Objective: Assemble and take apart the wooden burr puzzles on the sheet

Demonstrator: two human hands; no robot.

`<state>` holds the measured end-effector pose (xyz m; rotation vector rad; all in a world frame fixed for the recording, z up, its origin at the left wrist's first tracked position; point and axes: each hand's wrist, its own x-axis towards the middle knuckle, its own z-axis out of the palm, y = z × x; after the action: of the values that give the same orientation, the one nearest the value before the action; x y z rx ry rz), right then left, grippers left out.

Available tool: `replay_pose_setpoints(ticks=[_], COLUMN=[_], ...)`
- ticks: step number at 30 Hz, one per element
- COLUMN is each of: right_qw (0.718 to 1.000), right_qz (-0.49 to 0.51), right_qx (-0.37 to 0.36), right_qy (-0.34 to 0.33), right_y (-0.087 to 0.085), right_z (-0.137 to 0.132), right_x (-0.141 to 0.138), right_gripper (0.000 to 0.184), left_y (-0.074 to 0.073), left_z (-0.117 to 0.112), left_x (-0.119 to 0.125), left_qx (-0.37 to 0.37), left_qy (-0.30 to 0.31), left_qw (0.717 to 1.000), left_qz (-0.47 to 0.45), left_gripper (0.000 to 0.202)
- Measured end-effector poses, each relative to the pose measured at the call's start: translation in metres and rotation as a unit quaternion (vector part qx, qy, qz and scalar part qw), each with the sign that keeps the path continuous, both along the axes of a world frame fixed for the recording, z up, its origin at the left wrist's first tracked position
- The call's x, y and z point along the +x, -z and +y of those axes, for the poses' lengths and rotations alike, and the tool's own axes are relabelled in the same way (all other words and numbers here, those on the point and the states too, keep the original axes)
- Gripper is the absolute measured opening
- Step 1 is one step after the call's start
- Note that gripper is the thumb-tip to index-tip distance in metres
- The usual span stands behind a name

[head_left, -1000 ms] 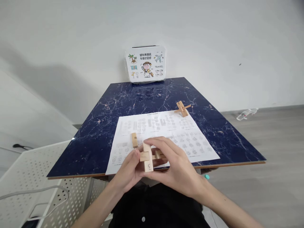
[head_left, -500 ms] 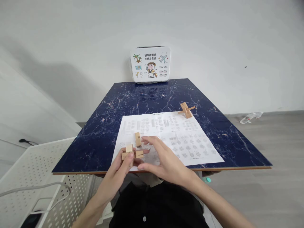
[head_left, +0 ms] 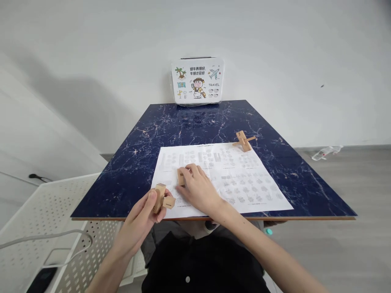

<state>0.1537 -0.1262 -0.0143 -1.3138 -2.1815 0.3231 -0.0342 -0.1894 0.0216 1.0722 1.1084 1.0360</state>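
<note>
Near the table's front edge, my left hand is closed around joined wooden puzzle pieces, tilted, with one block end sticking out to the right. Farther up the sheet, my right hand has its fingers closed on a single wooden puzzle piece; its fingers hide much of that piece. Both hands are over a white instruction sheet printed with small grey diagrams. A wooden cross-shaped assembly, marked with a number, stands at the sheet's far right corner.
The sheet lies on a dark blue marbled table. At its far edge a white case with cartoon prints leans by the wall. A white perforated basket with a cable stands at the left. A clear plastic item lies on the floor at right.
My right hand has moved forward and closed on the single wooden piece. My left hand has turned the joined pieces and shifted slightly left. The view has shifted a little.
</note>
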Motion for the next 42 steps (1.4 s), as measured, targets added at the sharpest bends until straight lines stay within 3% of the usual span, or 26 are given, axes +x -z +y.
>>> replay_pose_setpoints(ticks=[5, 10, 14, 18, 25, 33, 37, 42], right_qw=[0.999, 0.999, 0.99, 0.983, 0.977, 0.983, 0.985, 0.989], right_qz=[-0.046, 0.035, 0.128, 0.153, 0.206, 0.149, 0.144, 0.118], right_qx=[0.007, -0.015, -0.001, -0.048, -0.053, 0.004, 0.021, 0.051], right_qy=[0.004, -0.007, -0.061, -0.093, -0.023, -0.105, -0.089, -0.077], right_y=[0.002, -0.001, -0.016, -0.034, -0.043, -0.049, -0.045, -0.037], right_z=[0.003, -0.002, -0.019, -0.037, -0.049, -0.051, -0.052, -0.052], right_x=[0.001, 0.016, 0.039, 0.06, 0.079, 0.094, 0.098, 0.1], right_gripper=[0.035, 0.026, 0.016, 0.018, 0.019, 0.024, 0.022, 0.021], left_y=[0.003, 0.007, 0.003, -0.002, -0.005, -0.012, -0.008, -0.003], left_z=[0.002, 0.004, 0.004, 0.008, 0.017, 0.029, 0.035, 0.042], left_x=[0.001, 0.0, 0.003, 0.009, 0.019, 0.039, 0.049, 0.059], left_qx=[-0.002, 0.003, 0.004, 0.013, 0.034, 0.038, 0.05, 0.071], left_qy=[-0.008, -0.002, 0.028, 0.067, 0.115, 0.145, 0.127, 0.158], left_qw=[1.0, 1.0, 1.0, 0.998, 0.992, 0.987, 0.987, 0.98], left_qz=[-0.023, -0.009, 0.004, -0.004, 0.044, 0.057, 0.08, 0.102], left_gripper=[0.04, 0.037, 0.037, 0.034, 0.033, 0.04, 0.037, 0.035])
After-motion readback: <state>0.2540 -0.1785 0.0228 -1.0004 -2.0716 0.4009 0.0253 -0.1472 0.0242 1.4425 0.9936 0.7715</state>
